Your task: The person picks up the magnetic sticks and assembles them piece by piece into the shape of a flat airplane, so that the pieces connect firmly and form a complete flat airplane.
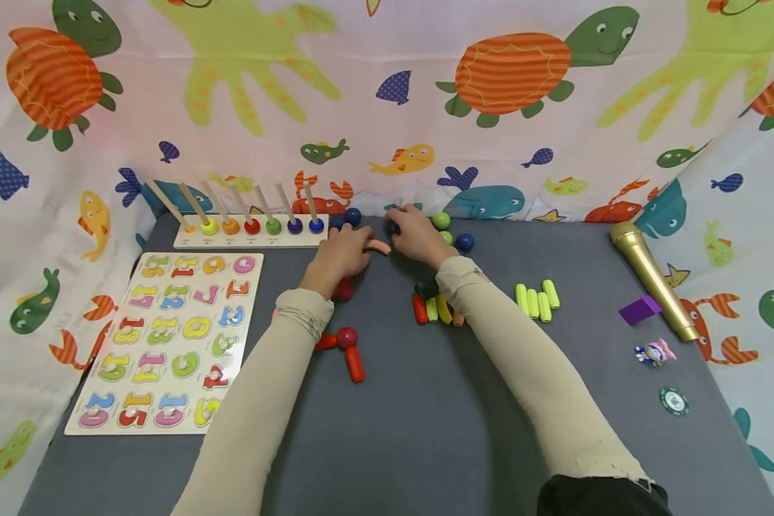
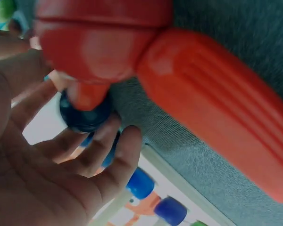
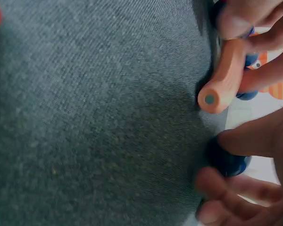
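Near the back of the table, my left hand (image 1: 345,252) pinches a curved peach-coloured stick (image 1: 378,247), whose free end with a small grey-green tip faces the right hand in the right wrist view. Just to its right, my right hand (image 1: 419,235) holds a dark blue ball (image 3: 226,157) between thumb and fingers, apart from the stick. Beside the left fingers lie more dark blue balls (image 1: 352,216). A red ball (image 2: 94,52) with a ribbed red stick (image 2: 217,103) joined to it looms close under the left wrist, partly covering the left hand's fingers there.
Left stand a peg board (image 1: 251,239) with coloured beads and a number puzzle board (image 1: 251,308). A red ball with sticks (image 1: 347,337) lies in front. Right are green balls (image 1: 441,221), mixed sticks (image 1: 420,308), yellow-green sticks (image 1: 532,303), a gold microphone (image 1: 651,276) and a poker chip (image 1: 674,401).
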Motion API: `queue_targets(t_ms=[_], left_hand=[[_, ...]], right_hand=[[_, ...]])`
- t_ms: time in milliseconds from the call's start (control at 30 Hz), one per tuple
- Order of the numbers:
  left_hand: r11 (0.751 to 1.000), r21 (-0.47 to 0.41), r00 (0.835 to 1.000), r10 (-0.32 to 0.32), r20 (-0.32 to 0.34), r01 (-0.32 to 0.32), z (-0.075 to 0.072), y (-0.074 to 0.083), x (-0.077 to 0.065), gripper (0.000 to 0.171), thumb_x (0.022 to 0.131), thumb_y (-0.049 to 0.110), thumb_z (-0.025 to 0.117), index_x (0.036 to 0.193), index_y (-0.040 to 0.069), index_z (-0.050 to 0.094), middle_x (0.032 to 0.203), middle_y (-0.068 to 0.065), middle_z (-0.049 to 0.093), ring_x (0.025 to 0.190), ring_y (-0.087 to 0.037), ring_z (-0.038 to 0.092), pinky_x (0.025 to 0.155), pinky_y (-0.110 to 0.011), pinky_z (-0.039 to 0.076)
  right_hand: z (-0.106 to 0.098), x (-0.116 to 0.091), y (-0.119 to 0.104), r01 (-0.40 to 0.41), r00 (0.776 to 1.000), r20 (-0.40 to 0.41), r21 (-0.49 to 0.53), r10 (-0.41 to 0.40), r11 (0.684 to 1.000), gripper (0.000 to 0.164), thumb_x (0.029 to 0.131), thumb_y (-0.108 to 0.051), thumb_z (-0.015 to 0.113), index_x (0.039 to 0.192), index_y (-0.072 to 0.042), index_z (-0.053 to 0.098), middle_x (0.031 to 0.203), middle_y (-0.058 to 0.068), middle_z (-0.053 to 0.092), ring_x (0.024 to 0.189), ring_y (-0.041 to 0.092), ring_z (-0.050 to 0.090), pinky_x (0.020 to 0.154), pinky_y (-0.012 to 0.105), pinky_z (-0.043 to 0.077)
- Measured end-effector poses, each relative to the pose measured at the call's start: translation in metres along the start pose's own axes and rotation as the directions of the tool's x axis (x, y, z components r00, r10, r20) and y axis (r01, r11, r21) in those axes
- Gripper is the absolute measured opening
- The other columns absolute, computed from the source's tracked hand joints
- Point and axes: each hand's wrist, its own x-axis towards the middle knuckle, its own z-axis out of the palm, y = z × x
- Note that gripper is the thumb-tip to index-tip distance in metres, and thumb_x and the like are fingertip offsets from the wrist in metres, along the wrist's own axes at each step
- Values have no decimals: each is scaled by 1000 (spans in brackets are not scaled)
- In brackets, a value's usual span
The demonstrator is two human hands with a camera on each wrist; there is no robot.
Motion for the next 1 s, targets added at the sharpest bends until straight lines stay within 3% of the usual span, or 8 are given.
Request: queue_targets(t_ms=[100,200,367,600,833,1000], left_hand=[[999,38,1000,4,9,-4,2,-2,5,40,109,24,62,148,16,61,143,-24,55,130,-49,51,103,-68,46],[1000,31,1000,-2,-23,3,4,-5,10,31,110,26,61,137,13,66,135,-23,61,123,-48,56,99,-68,49],[1000,-27,997,-6,-71,4,5,-7,16,22,109,25,65,121,7,68,120,-20,69,110,-42,65,92,-61,54],[990,-138,996,4,-85,-16,5,-5,20,34,107,33,68,124,3,68,111,-19,70,95,-36,64,89,-52,55],[986,-163,996,4,-88,-19,3,-6,18,27,107,21,68,127,2,68,115,-20,71,97,-37,66,91,-51,54],[985,-172,996,1,-86,-16,5,-7,21,25,107,17,67,126,1,67,116,-20,70,99,-36,64,94,-50,53]], right_hand=[[-2,-2,-3,20,998,57,-24,-19,1000,38,101,-3,66,138,2,66,130,26,65,118,42,59,104,55,47],[-3,-7,-3,28,997,72,-15,-26,1000,37,100,-5,70,136,3,68,129,23,69,121,40,61,106,53,47],[-9,-16,0,-27,996,87,51,23,998,34,101,-12,74,131,3,67,122,20,71,112,35,67,98,48,52],[-14,-21,-2,-112,988,123,138,95,984,35,99,-17,77,126,1,62,116,18,70,102,32,66,93,45,54],[-19,-27,2,-111,987,136,175,88,978,37,105,-19,69,135,2,61,125,21,71,112,33,69,97,46,54],[-34,-47,11,-87,991,117,168,68,982,30,108,-19,63,130,1,67,123,19,71,112,32,67,97,48,53]])
